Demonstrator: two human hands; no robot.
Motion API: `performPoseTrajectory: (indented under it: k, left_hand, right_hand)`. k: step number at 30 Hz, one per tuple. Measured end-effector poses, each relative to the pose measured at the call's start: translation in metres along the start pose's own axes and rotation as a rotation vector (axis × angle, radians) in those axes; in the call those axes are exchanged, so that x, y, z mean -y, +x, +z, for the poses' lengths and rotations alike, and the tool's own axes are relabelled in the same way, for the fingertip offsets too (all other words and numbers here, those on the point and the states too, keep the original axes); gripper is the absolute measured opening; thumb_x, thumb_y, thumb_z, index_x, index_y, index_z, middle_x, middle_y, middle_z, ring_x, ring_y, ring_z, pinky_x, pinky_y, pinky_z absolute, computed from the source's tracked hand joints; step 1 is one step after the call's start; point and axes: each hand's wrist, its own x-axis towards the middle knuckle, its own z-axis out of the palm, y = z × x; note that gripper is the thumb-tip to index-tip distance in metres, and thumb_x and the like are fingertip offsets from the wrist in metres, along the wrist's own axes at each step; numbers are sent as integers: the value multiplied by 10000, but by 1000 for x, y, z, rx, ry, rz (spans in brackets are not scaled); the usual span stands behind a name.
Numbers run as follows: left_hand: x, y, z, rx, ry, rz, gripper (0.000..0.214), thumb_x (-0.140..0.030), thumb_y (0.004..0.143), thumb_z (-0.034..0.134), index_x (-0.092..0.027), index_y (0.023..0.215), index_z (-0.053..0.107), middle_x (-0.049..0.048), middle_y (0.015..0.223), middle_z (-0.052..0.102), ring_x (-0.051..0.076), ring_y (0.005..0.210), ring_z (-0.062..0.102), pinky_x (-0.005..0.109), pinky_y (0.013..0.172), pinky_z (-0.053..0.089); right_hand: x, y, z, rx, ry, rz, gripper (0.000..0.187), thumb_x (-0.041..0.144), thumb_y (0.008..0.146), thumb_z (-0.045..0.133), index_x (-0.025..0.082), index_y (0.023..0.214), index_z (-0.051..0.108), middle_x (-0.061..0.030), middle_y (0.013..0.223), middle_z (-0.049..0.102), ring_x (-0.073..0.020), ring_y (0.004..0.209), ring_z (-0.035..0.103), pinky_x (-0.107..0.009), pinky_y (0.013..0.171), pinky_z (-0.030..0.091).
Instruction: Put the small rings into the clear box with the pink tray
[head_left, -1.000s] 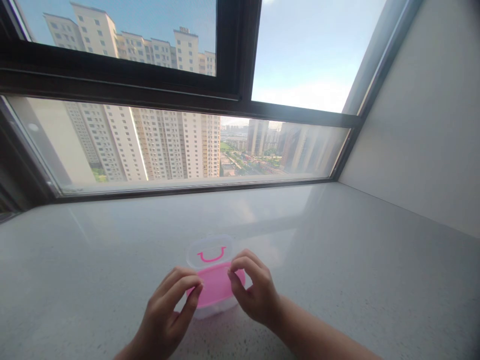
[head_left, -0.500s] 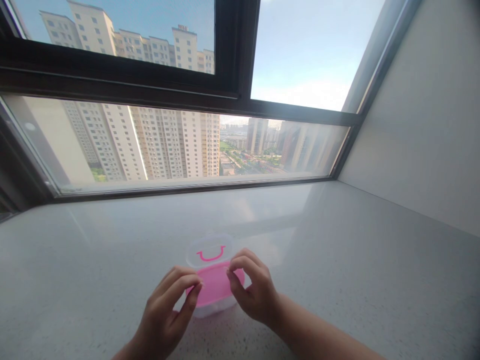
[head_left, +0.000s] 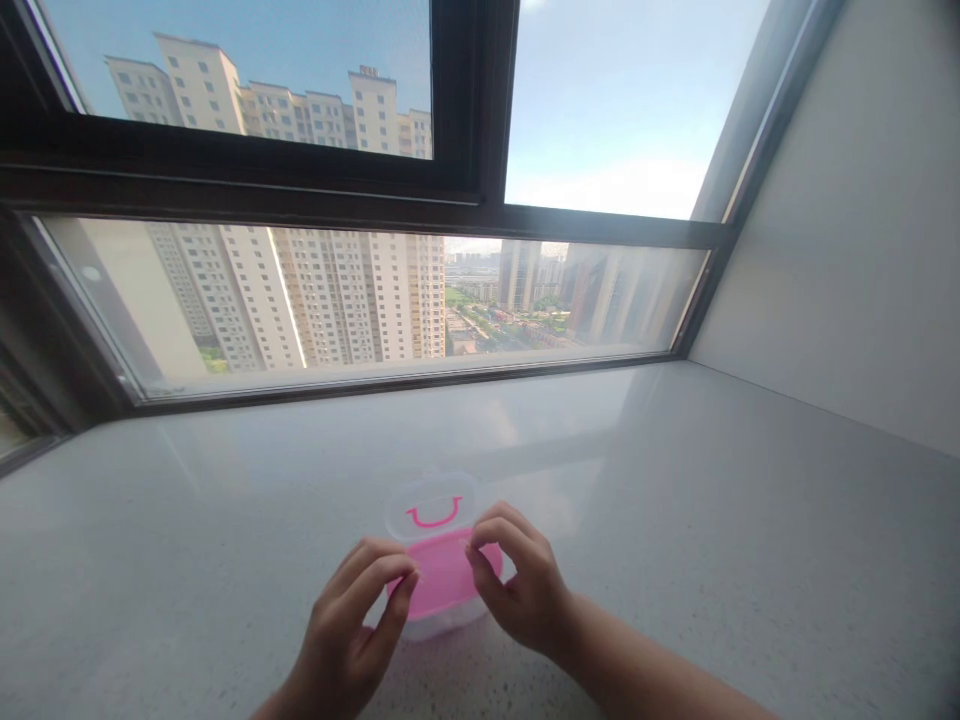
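A small clear plastic box (head_left: 442, 628) stands on the pale speckled surface, with a pink tray (head_left: 446, 580) set in its top. Its clear lid (head_left: 397, 515) lies open on the far side and bears a pink handle (head_left: 436, 522). At the tray's left end, thumb and fingers of my left hand (head_left: 349, 615) are pinched together. My right hand (head_left: 521, 580) makes a similar pinch over the tray's right end. What sits between the fingertips of either hand is too small to make out.
The speckled sill (head_left: 712, 520) runs back to a dark-framed window (head_left: 480, 205). A white wall (head_left: 847, 250) closes off the right side. Tall buildings (head_left: 337, 290) show outside through the glass.
The whole view has shifted slightly, so box, hands and window all appear a little farther right. Both hands keep their pinched pose over the tray.
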Motion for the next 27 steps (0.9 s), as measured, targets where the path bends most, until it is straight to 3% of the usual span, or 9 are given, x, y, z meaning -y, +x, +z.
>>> performPoseTrajectory:
  k: [27]
  left_hand:
    - [2,-1,-1,9,8,0,183,-16,833,534,-176,907,583,48,836,601,156,785,587,251,698,498]
  right_hand:
    - [0,0,0,-1,-13,-7,134,60,780,501,191,783,530,-34,722,546,-174,694,507,-313,650,419]
